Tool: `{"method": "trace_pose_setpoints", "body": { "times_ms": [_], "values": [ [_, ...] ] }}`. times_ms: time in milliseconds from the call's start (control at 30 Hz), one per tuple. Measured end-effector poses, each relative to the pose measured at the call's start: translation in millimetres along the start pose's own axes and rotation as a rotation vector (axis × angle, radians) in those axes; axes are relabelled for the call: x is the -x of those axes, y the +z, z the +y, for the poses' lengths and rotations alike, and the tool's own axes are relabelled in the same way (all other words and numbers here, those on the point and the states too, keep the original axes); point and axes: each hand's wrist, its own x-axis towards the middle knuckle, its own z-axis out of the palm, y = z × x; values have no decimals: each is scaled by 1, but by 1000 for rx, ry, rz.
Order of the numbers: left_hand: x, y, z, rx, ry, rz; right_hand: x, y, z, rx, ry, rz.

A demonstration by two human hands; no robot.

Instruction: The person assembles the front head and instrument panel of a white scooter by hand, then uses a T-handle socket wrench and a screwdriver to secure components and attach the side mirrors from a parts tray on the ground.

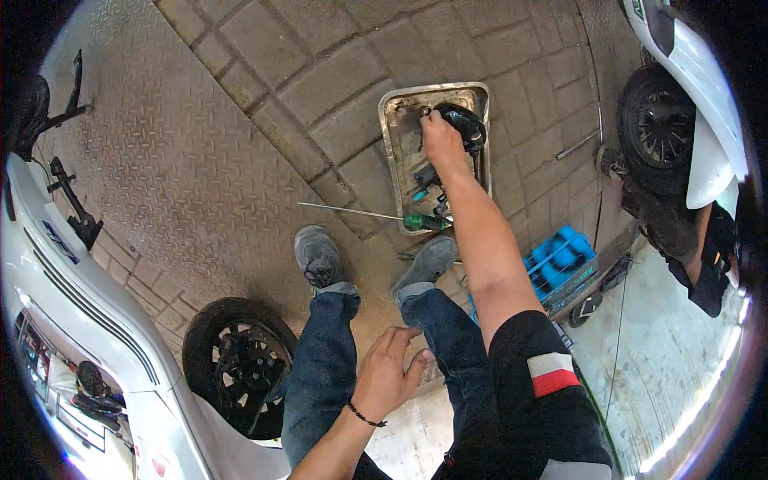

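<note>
My right hand (445, 141) reaches into a metal tray (389, 156) on the floor. Its fingertips are pinched together over a small thing that I cannot make out. Right beside these fingers lies a glossy black rounded part (466, 122). Nearer to me, a dark tool with a turquoise end (422, 193) rests in the tray, partly hidden by my forearm. A long screwdriver (421, 222) with a green handle lies across the tray's near edge, its shaft pointing left. My left hand (392, 370) hangs between my knees, fingers apart, holding nothing.
White scooter bodywork (120, 320) and a black wheel (240, 368) stand at my left. A blue crate (560, 268) sits at the right. Beyond it are another wheel (658, 116) and another person's dark clothing (664, 216). Metal plate (184, 152) covers part of the paving.
</note>
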Motion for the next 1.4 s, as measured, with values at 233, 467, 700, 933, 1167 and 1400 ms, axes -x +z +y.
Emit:
{"method": "trace_pose_setpoints", "body": {
  "times_ms": [233,467,700,933,1167,1400],
  "values": [
    [0,-3,-1,19,11,11,-6,11,-9,106,45,-39],
    [1,-6,6,38,-21,5,-13,6,-13,-151,66,56],
    [0,-3,5,51,-1,-10,-38,2,-32,-325,77,145],
    [-2,-3,12,98,-44,-52,-30,9,-35,-360,62,115],
    [-3,-2,20,140,-54,-68,-33,17,-42,-328,48,245],
    [-5,-1,21,211,-125,-69,-36,13,-49,-169,-36,13]
  ]
}}
